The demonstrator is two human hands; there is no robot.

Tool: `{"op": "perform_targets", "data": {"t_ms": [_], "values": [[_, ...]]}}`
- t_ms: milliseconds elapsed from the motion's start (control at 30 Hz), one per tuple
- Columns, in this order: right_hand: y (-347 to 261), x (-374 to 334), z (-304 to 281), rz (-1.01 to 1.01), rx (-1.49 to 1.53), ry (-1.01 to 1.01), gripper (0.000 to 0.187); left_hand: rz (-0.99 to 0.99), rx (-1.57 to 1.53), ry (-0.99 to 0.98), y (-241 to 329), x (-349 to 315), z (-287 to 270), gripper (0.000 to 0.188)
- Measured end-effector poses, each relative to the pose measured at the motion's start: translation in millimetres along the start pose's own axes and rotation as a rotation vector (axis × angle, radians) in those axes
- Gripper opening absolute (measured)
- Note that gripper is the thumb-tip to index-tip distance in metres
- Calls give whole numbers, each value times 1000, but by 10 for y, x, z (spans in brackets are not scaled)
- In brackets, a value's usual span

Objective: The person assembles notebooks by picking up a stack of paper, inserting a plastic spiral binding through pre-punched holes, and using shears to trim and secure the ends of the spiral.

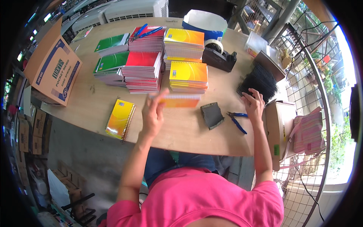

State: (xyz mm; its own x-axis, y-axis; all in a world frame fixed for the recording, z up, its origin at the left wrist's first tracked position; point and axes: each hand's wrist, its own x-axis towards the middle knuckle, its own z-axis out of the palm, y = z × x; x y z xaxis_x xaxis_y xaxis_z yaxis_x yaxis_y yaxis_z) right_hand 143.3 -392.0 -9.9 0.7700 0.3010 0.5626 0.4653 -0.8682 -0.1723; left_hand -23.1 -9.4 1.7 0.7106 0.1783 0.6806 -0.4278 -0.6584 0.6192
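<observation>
My left hand (153,115) is closed on the end of a yellow-orange notepad (181,101), blurred by motion and held just above the table. At the right, my right hand (254,104) has its fingers curled at the near edge of a heap of black spiral binding coils (259,81); it seems to pinch one, though the fingertips partly hide it. One finished-looking yellow spiral notepad (120,119) lies at the left near the table edge. Blue-handled pliers (238,122) rest below my right hand, beside a dark grey rectangular block (212,115).
Stacks of green (112,62), red (143,68) and yellow notepads (188,75) fill the table's middle. Two blue tools (145,32) top a red stack. Behind stand a tape dispenser (220,56) and blue-white container (204,24). Cardboard boxes flank the table at left (56,72) and right (281,126).
</observation>
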Motion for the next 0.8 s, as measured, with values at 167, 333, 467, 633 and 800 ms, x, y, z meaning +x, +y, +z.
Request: {"op": "perform_targets", "data": {"t_ms": [167, 333, 467, 633, 800], "values": [[7, 161, -150, -168, -30, 53, 19, -104, -17, -22, -19, -453, 261, 24], [-562, 236, -454, -312, 325, -123, 23, -164, -37, 33, 77, -472, 378, 26], [-1131, 16, -441, -170, 653, -406, 26, -135, 6, 21, 114, -449, 427, 27], [-1333, -37, -261, -103, 839, -417, 24, -154, -11, 24, 95, -453, 468, 25], [-1275, -8, -217, -208, 821, -430, 21, -161, -18, 35, 123, -426, 468, 23]]}}
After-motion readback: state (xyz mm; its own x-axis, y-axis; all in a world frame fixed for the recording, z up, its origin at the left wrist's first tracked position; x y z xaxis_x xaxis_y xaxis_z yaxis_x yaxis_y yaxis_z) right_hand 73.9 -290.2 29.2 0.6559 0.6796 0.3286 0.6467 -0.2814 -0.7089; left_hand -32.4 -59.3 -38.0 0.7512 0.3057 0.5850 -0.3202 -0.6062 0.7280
